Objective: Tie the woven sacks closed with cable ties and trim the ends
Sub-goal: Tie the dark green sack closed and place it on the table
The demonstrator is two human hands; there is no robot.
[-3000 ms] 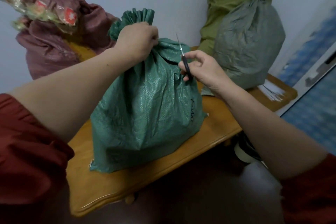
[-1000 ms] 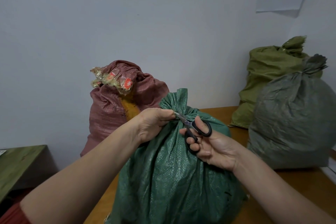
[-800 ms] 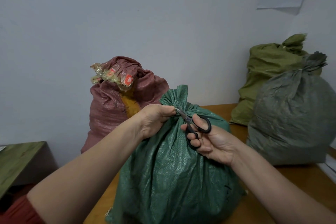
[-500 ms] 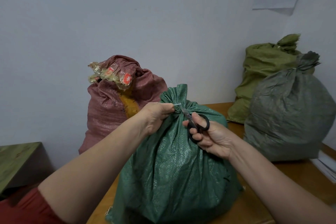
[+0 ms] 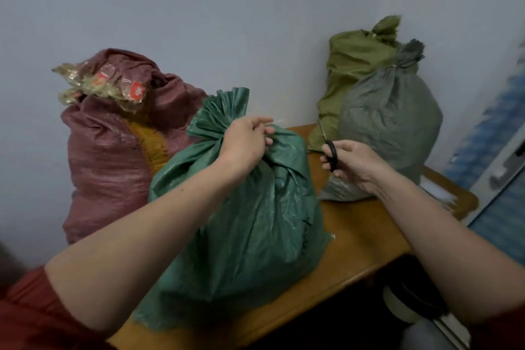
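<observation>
A dark green woven sack [image 5: 241,216] stands on the wooden table [image 5: 358,239] in front of me, its mouth gathered into a fanned neck [image 5: 224,111]. My left hand [image 5: 247,142] grips the sack just below that neck, fingers curled; the cable tie is hidden under it. My right hand [image 5: 355,162] is off to the right of the sack, apart from it, holding black-handled scissors [image 5: 331,150] with the blades pointing up and away.
A dark red sack [image 5: 113,156] with wrappers spilling from its open top stands behind on the left. An olive sack [image 5: 349,65] and a grey tied sack [image 5: 389,122] stand at the back right. White strips [image 5: 437,193] lie near the table's right end.
The scissors were at the green sack's neck next to my left hand; my right hand has since drawn them away to the right. My left hand still grips the neck. The view tilted down.
</observation>
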